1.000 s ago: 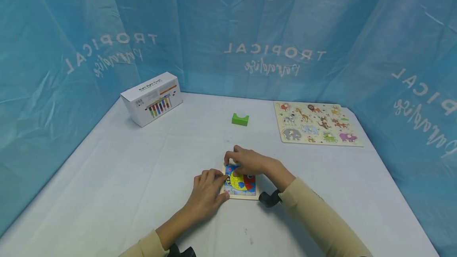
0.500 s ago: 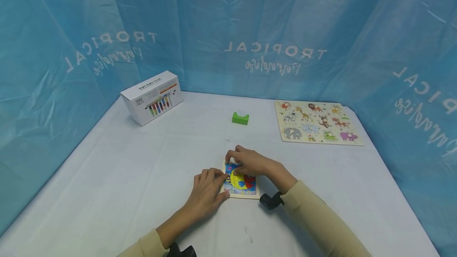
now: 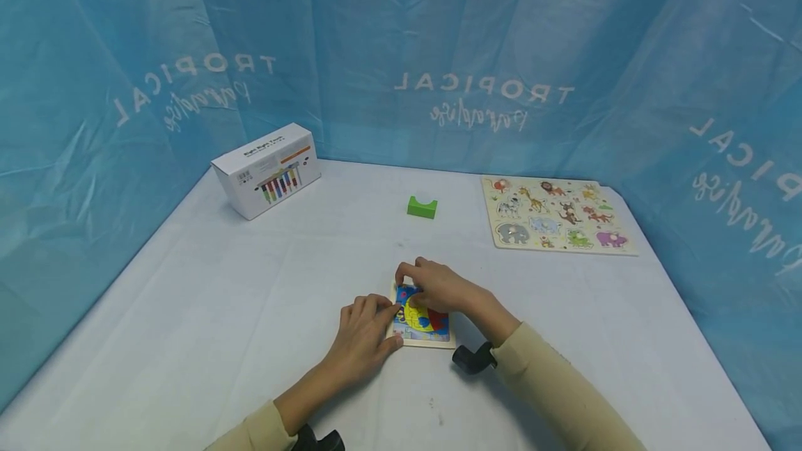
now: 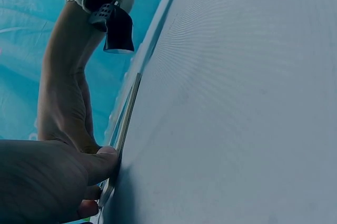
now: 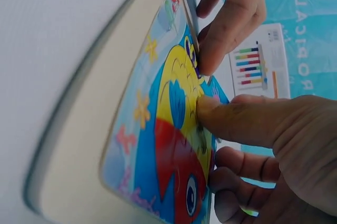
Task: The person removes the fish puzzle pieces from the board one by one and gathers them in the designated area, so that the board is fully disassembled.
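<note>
A small jigsaw puzzle [image 3: 421,331] in a pale wooden frame lies on the white cloth, its picture a yellow and red fish on blue. My left hand [image 3: 360,339] holds the frame's left side, thumb at the near corner and a forefinger on the picture's edge. Over the far part is my right hand [image 3: 441,287]; in the right wrist view its thumb [image 5: 237,121] presses on the yellow fish while the bent fingers reach the far edge. A piece's corner [image 5: 217,89] seems to stand up slightly there. The left wrist view shows the frame [image 4: 128,113] edge-on.
A white box [image 3: 266,172] with coloured bars printed on it stands at the back left. Behind the puzzle lies a green block [image 3: 422,207] with a curved notch. An animal peg board [image 3: 557,218] occupies the back right. Blue curtains [image 3: 388,33] enclose the table.
My right wrist and forearm have dipped slightly toward the table, with the fingers still at the puzzle's far edge. My left hand stays where it was.
</note>
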The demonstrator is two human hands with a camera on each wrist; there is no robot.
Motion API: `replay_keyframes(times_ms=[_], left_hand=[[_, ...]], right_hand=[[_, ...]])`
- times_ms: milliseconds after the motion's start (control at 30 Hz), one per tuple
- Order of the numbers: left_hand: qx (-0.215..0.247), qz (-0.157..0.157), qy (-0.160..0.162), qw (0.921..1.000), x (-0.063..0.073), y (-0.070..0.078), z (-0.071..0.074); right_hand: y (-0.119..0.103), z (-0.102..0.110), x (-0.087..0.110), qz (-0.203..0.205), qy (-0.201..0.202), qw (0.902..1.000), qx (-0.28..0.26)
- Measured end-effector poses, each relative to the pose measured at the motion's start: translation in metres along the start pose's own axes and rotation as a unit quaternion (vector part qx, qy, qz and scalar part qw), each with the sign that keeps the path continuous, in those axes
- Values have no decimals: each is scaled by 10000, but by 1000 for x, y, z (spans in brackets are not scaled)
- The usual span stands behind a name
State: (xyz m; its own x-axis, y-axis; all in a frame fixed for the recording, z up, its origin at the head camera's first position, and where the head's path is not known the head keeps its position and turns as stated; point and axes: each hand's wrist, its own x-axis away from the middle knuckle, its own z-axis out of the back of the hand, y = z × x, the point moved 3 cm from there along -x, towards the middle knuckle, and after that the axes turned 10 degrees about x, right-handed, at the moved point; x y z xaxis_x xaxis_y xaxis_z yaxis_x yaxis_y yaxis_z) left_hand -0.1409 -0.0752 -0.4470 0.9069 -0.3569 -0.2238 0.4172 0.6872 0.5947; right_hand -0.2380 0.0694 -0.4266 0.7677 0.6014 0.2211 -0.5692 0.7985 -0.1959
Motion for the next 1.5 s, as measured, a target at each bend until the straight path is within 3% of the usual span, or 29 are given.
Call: replay_keyframes(times_ms=[267, 500, 1000, 1500], left_hand=[[-60, 68, -3, 10000, -1, -1, -2], [-28, 36, 26, 10000, -1, -1, -2], [-79, 63, 56, 9999, 0, -2, -1], [-103, 12, 82, 9999, 0, -1, -1]], right_hand=[[-3, 0, 3, 5, 203, 9997, -99], [2, -5, 7, -83, 375, 9980, -505], [-1, -20, 22, -724, 1829, 9802, -244], [-6, -21, 24, -721, 1988, 9773, -86]])
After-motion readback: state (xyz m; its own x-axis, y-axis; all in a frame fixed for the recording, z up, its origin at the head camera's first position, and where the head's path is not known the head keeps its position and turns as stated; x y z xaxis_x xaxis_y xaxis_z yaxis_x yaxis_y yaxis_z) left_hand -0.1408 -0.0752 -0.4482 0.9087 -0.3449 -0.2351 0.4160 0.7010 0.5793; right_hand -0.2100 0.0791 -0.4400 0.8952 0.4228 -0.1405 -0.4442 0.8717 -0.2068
